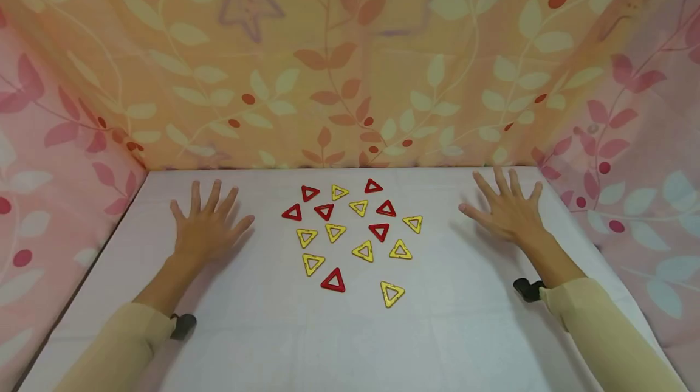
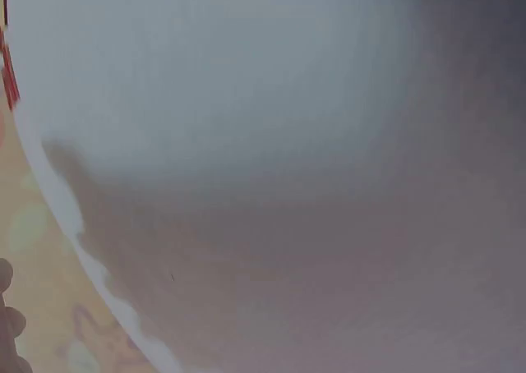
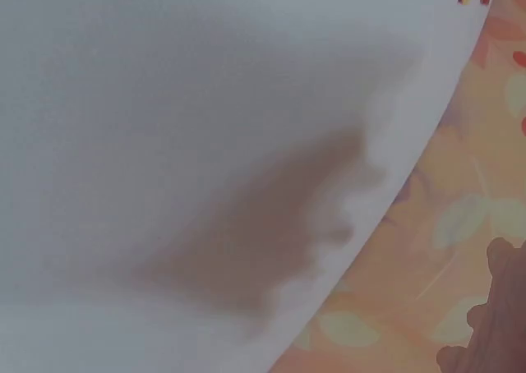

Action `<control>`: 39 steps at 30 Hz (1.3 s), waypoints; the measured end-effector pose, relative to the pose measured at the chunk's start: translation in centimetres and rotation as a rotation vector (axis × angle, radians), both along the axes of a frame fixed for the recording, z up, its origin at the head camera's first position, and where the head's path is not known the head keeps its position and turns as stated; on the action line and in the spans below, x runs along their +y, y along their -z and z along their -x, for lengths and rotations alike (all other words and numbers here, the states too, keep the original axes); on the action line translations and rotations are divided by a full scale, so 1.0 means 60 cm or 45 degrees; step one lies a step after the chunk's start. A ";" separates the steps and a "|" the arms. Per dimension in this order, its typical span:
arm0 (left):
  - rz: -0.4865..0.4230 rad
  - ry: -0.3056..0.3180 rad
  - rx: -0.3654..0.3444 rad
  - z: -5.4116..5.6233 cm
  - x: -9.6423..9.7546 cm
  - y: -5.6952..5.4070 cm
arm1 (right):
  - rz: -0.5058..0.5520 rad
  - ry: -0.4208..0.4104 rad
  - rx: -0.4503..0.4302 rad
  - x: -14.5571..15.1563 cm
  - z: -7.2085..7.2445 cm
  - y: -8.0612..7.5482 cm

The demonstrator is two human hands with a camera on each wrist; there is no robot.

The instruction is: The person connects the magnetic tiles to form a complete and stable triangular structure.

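Note:
Several red and yellow triangular frames with hollow centres lie flat and scattered in the middle of the table in the head view, among them a red triangle [image 1: 334, 281] and a yellow triangle [image 1: 392, 293] nearest the front. To their left, my left hand [image 1: 205, 231] is held over the table with fingers spread, touching no triangle. On the other side my right hand [image 1: 508, 209] has its fingers spread too and holds nothing; the yellow triangle [image 1: 414, 223] at the right is closest to it. Both wrist views show mostly table and shadow, with fingertips [image 2: 10, 320] at the edge.
A white cloth [image 1: 262, 343] covers the table. An orange patterned curtain [image 1: 339, 76] hangs along the back edge, with pink patterned curtains [image 1: 49, 137] at both sides. Each wrist carries a small black device [image 1: 527, 290].

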State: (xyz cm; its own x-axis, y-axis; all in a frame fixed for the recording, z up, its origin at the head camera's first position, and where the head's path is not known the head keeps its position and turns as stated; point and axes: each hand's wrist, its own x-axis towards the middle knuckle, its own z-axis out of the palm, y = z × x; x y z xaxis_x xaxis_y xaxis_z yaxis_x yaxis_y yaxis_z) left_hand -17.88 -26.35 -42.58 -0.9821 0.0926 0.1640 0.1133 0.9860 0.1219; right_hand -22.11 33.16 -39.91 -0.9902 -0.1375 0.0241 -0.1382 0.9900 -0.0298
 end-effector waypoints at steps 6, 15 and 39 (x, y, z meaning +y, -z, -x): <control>0.064 0.127 0.127 -0.014 0.030 0.004 | -0.006 -0.065 0.017 -0.020 -0.013 -0.009; 0.109 0.288 0.214 -0.032 0.077 -0.004 | 0.017 -0.163 0.055 -0.052 -0.032 -0.016; -0.046 0.627 0.014 -0.071 0.156 -0.006 | 0.216 -0.498 0.021 -0.103 -0.083 -0.005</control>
State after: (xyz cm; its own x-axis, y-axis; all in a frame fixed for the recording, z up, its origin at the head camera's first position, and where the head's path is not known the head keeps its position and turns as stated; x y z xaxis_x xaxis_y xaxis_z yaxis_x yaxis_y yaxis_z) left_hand -13.65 -16.99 -42.22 -0.8213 0.5394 0.1856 0.5663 0.8103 0.1509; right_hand -17.14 26.99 -39.59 -0.8634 -0.4957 0.0942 -0.5045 0.8439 -0.1827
